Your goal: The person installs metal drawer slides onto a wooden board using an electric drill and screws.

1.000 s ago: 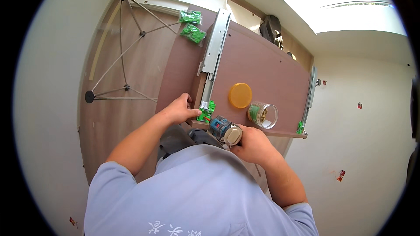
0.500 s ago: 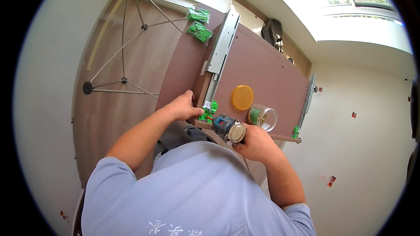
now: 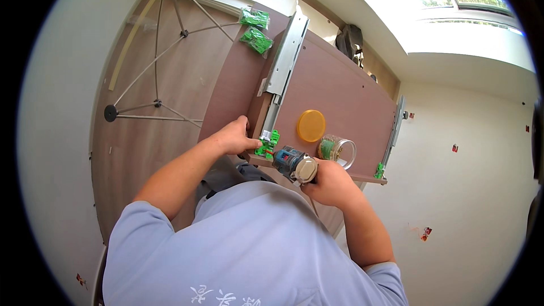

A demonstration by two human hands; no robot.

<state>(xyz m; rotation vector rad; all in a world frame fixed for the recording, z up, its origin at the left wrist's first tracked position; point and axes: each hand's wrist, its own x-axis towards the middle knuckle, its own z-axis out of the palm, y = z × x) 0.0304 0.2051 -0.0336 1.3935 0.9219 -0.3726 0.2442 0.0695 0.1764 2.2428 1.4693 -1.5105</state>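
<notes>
My right hand [image 3: 333, 184] is wrapped round a cordless drill [image 3: 290, 160], mostly hiding its handle. The drill's bit points left at a green drawer-slide clip [image 3: 267, 146] at the near left corner of a brown drawer [image 3: 345, 99]. My left hand [image 3: 233, 137] is closed at that corner, its thumb pressed on the clip and its fingers around the drawer's side board. A metal drawer slide [image 3: 286, 62] runs along that side, away from the clip. Whether the bit touches a screw is too small to tell.
On the drawer lie a yellow lid [image 3: 311, 126] and a clear jar [image 3: 347, 153] on its side with small parts inside. Bags of green clips [image 3: 256, 41] lie beyond. Another slide [image 3: 394, 130] lines the right side. A folding metal frame [image 3: 156, 62] stands at left.
The whole view has shifted very slightly. Both hands, the drill and the clip keep the same places relative to the drawer.
</notes>
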